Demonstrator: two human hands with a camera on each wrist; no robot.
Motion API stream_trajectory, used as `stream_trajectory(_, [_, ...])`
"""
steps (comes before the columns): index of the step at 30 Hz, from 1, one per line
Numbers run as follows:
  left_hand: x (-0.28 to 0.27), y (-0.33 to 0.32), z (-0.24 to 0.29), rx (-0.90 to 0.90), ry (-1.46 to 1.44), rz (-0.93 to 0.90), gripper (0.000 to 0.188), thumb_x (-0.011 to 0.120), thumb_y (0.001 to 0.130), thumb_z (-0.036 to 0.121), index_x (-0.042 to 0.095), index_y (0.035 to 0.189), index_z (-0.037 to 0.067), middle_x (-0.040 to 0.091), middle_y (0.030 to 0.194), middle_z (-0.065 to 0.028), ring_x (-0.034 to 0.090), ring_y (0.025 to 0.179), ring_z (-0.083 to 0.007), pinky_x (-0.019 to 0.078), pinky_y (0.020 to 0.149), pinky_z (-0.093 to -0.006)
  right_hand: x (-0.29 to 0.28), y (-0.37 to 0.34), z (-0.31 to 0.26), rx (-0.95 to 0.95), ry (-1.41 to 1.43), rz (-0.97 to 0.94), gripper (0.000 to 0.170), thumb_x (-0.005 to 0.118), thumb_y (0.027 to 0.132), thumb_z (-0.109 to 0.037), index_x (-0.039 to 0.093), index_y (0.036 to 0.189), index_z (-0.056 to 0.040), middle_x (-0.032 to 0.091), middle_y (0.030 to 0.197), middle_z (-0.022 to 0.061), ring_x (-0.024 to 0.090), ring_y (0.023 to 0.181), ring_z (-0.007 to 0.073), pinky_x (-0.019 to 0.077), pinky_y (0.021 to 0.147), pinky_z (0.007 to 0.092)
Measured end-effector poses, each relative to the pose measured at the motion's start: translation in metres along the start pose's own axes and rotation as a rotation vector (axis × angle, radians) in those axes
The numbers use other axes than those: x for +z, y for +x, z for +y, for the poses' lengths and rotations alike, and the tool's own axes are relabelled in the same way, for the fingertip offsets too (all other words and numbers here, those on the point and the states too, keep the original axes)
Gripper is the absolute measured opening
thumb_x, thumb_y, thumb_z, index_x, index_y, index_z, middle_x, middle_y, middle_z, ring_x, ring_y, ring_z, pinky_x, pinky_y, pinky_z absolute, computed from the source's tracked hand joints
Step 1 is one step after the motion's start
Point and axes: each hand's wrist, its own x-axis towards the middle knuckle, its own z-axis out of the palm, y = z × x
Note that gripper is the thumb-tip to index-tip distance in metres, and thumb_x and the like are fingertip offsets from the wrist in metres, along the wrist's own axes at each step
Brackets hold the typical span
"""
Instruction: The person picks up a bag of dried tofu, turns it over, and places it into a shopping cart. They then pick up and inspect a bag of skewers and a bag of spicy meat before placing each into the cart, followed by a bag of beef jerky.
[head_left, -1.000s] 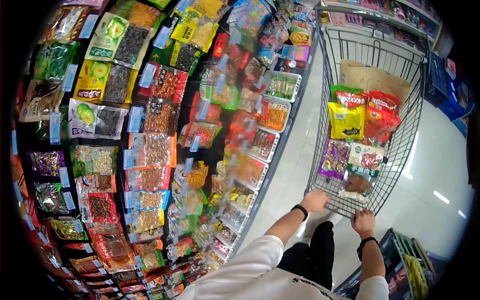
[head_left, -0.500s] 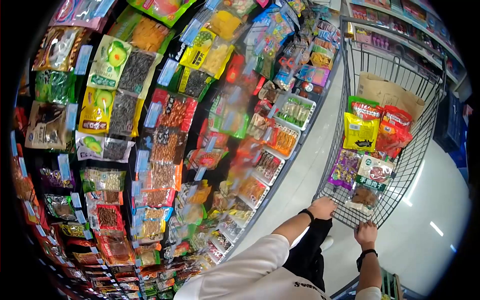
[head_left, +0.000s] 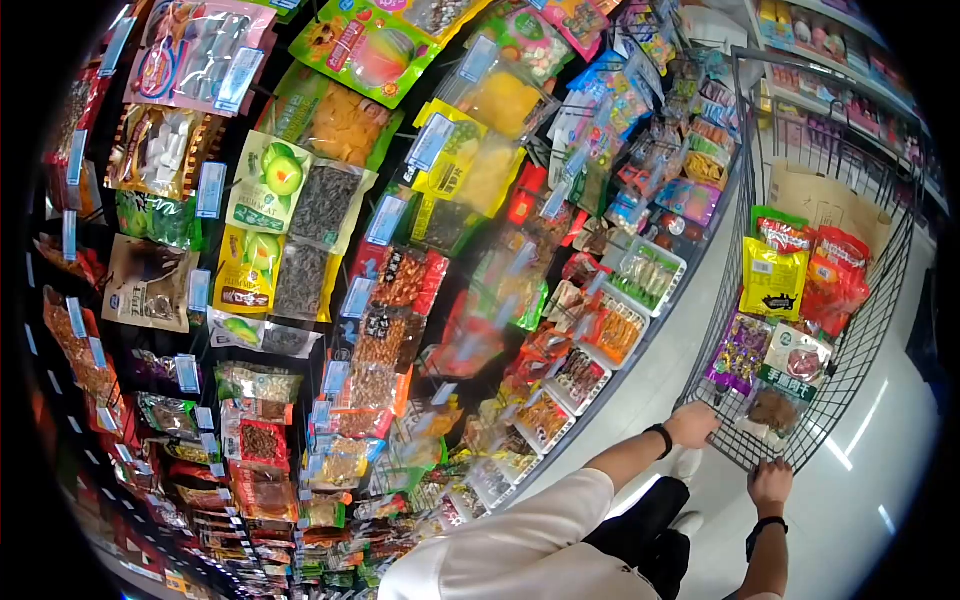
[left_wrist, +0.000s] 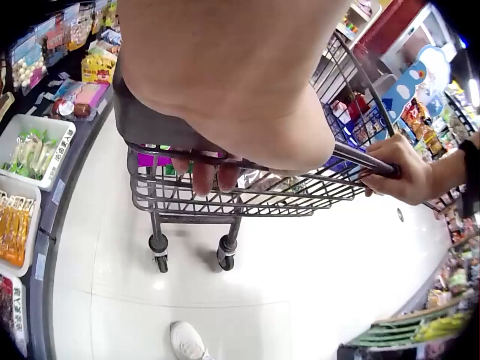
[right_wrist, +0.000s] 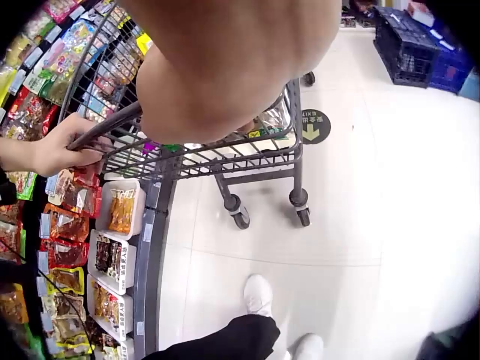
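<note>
My left hand (head_left: 692, 424) grips the left part of the shopping cart's handle (left_wrist: 358, 158), its fingers curled under the bar in the left wrist view. Toward the other end of the bar, my right hand (head_left: 770, 487) holds on too. In the wire shopping cart (head_left: 872, 330) lie a yellow packet (head_left: 773, 282), red packets (head_left: 836, 278), a purple packet (head_left: 740, 352) and a packet of dried meat (head_left: 788, 385) with a clear lower part. A green and red packet (head_left: 783, 230) and a brown paper bag (head_left: 828, 205) lie farther forward.
Along the left runs a tall shelf hung with snack packets (head_left: 300, 235); white trays of food (head_left: 645, 272) line its lower edge, close beside the cart. Pale floor tiles (right_wrist: 360, 202) extend to the right, with dark blue crates (right_wrist: 405, 49) beyond. More shelves (head_left: 850, 85) stand ahead.
In the head view, the cart and both hands have shifted right and slightly down. The shelf packets have slid right and down too. Both hands keep their grip on the handle.
</note>
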Motion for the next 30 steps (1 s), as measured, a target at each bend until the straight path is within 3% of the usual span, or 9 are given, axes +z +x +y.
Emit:
stream_trajectory(8, [0.002,0.019,-0.006,-0.169,0.054,0.151,0.016,0.073,0.062,0.023,0.068,0.071,0.01,0.064,0.077,-0.0103,0.063,0.083,-0.0328,0.0513,0.075,-0.0441,-0.023,0.029,0.004,0.026,-0.057,0.0,0.016,0.064,0.076,-0.02,0.063,0.073,-0.0039,0.065,0.073,0.0163,0.061,0.084,0.0332,0.0494,0.078,0.0451])
stream_trajectory(12, [0.026,0.009,-0.004,-0.075,0.104,0.348,0.014,0.072,0.061,0.024,0.068,0.068,0.013,0.061,0.087,-0.0062,0.061,0.088,-0.029,0.0491,0.079,-0.0414,-0.015,0.02,0.007,-0.034,-0.079,0.003,0.017,0.062,0.077,-0.018,0.063,0.07,-0.0035,0.064,0.07,0.0164,0.062,0.082,0.0324,0.051,0.075,0.0432])
stream_trajectory(22, [0.09,-0.032,0.012,-0.199,0.027,0.308,0.025,0.074,0.054,0.027,0.072,0.071,0.009,0.068,0.075,-0.0114,0.066,0.077,-0.0302,0.0516,0.071,-0.042,0.008,-0.035,-0.008,-0.134,-0.023,0.05,0.012,0.067,0.074,-0.018,0.065,0.073,-0.006,0.063,0.075,0.0177,0.063,0.076,0.0342,0.0505,0.075,0.0449])
stream_trajectory(23, [0.116,-0.038,0.0,-0.046,0.052,0.544,0.024,0.074,0.053,0.029,0.069,0.067,0.01,0.067,0.075,-0.0133,0.067,0.076,-0.0315,0.052,0.066,-0.0462,0.008,-0.043,-0.005,-0.155,-0.007,0.081,0.011,0.067,0.073,-0.018,0.066,0.073,-0.0067,0.063,0.075,0.0176,0.063,0.077,0.034,0.0506,0.075,0.045])
stream_trajectory(24, [0.149,-0.019,-0.001,-0.443,0.138,0.393,0.019,0.072,0.055,0.027,0.066,0.063,0.01,0.066,0.075,-0.0147,0.066,0.074,-0.0335,0.0508,0.063,-0.0488,0.012,-0.06,0.004,-0.203,-0.058,0.03,0.011,0.065,0.073,-0.019,0.065,0.071,-0.0075,0.064,0.073,0.0149,0.063,0.075,0.033,0.049,0.071,0.0452])
stream_trajectory(25, [0.094,-0.054,0.029,-0.163,-0.095,0.182,0.023,0.071,0.058,0.03,0.064,0.068,0.01,0.067,0.083,-0.0138,0.064,0.084,-0.0342,0.0512,0.066,-0.0464,0.008,-0.068,0.003,-0.252,-0.106,-0.018,0.012,0.063,0.073,-0.019,0.065,0.069,-0.0082,0.065,0.072,0.0122,0.062,0.073,0.0319,0.0474,0.067,0.0454])
stream_trajectory(27, [0.102,-0.07,0.037,-0.089,-0.098,0.463,0.018,0.069,0.06,0.022,0.066,0.072,0.009,0.066,0.079,-0.0174,0.065,0.076,-0.0375,0.0513,0.065,-0.0484,0.021,-0.079,0.004,-0.247,-0.026,-0.011,0.015,0.06,0.076,-0.021,0.064,0.066,-0.0104,0.063,0.067,0.011,0.06,0.065,0.0307,0.0458,0.063,0.0459])
stream_trajectory(28, [0.106,-0.065,0.03,-0.123,-0.115,0.132,0.023,0.069,0.063,0.022,0.067,0.081,0.007,0.067,0.085,-0.0168,0.065,0.082,-0.0363,0.0514,0.071,-0.0481,0.014,-0.083,-0.001,-0.147,-0.025,0.035,0.017,0.06,0.077,-0.022,0.064,0.066,-0.0098,0.065,0.069,0.0118,0.062,0.066,0.0311,0.0476,0.065,0.0457])
stream_trajectory(30, [0.099,-0.068,0.035,-0.109,0.027,-0.078,0.036,0.065,0.076,0.029,0.064,0.104,0.006,0.065,0.112,-0.0147,0.062,0.104,-0.0326,0.051,0.087,-0.0445,0.01,-0.087,-0.005,-0.042,-0.057,-0.204,0.018,0.059,0.081,-0.025,0.065,0.075,-0.009,0.066,0.07,0.011,0.064,0.078,0.0289,0.0512,0.074,0.044])
